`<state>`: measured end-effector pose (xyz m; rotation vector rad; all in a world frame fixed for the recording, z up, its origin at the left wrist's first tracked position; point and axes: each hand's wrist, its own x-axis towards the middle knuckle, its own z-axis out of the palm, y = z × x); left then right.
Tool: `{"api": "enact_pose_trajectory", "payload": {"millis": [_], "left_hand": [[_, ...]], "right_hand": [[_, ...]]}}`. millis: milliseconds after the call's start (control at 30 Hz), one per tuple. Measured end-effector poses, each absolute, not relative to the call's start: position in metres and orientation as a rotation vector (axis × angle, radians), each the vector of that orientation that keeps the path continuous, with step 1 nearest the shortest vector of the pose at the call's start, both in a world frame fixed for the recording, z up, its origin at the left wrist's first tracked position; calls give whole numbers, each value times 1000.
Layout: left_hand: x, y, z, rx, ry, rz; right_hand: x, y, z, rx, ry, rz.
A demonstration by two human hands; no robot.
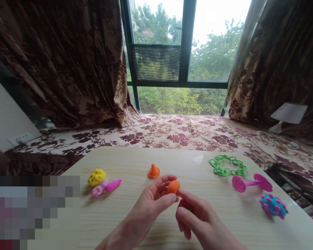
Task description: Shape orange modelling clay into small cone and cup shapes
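An orange lump of modelling clay (173,187) with a rounded top is held between the thumb and fingers of my left hand (156,198). The index fingertip of my right hand (198,215) touches the lump's right side, while its thumb and other fingers are curled below, holding nothing that I can see. Just beyond my left fingers, a small orange clay piece (153,171) shaped like a pointed hat stands on the light wooden table (125,215). The underside of the lump is hidden by my left thumb.
On the left lie a yellow clay lump (96,177) and a pink clay piece (106,186). A green clay ring chain (228,165), a pink dumbbell shape (251,183) and a blue ball with pink knobs (273,206) are on the right. A lamp (289,114) stands beyond the table.
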<state>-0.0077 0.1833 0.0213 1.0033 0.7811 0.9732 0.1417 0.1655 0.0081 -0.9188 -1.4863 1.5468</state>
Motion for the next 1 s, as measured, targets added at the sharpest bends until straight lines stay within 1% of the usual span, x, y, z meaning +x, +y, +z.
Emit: {"api": "enact_pose_trajectory", "payload": {"millis": [100, 167, 300, 367, 433, 600, 800, 1000], "left_hand": [[-14, 189, 24, 1106, 856, 1026], [-23, 198, 29, 1183, 941, 1142], [-48, 224, 36, 1531, 1357, 1417], [-57, 236, 34, 1734, 1481, 1337], [-60, 245, 28, 1870, 1500, 1258], [-56, 255, 13, 2028, 1483, 1234], [-49, 259, 13, 1999, 1464, 1273], [-50, 258, 14, 1969, 1452, 1270]], "right_hand": [[144, 164, 10, -854, -1420, 1525], [146, 164, 7, -837, -1383, 1463], [152, 167, -2, -924, -1492, 1208], [155, 169, -8, -953, -1653, 1069], [157, 170, -12, -951, -1821, 943], [159, 168, -16, -940, -2060, 710], [159, 166, -17, -904, -2226, 580], [160, 167, -17, -899, -2286, 545]]}}
